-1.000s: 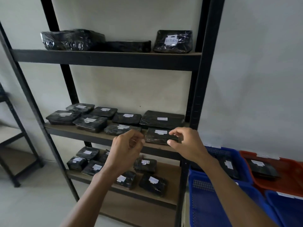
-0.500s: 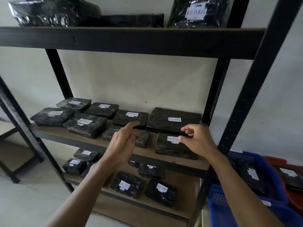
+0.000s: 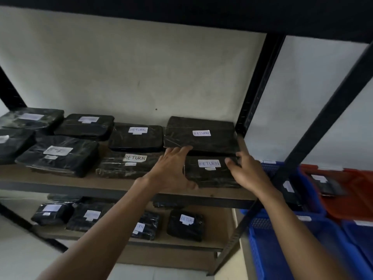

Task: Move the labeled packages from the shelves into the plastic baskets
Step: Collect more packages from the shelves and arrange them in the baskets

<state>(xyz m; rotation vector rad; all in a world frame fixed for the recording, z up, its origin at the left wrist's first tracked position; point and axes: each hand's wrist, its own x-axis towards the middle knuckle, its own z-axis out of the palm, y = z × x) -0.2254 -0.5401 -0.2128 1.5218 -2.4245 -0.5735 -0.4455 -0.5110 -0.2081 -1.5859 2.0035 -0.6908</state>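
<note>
Both hands are closing on the near-right RETURN package (image 3: 210, 171) on the middle shelf (image 3: 113, 183), left hand (image 3: 173, 170) cupping its left edge, right hand (image 3: 245, 171) gripping its right (fingers curled), so next probably comes lifting it toward the blue basket (image 3: 266, 249) lower right.

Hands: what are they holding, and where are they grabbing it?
Both hands grip the front right RETURN package on the middle shelf: left hand on its left edge, right hand on its right edge.

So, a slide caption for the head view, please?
Both hands grasp a RETURN package on the shelf.
</note>
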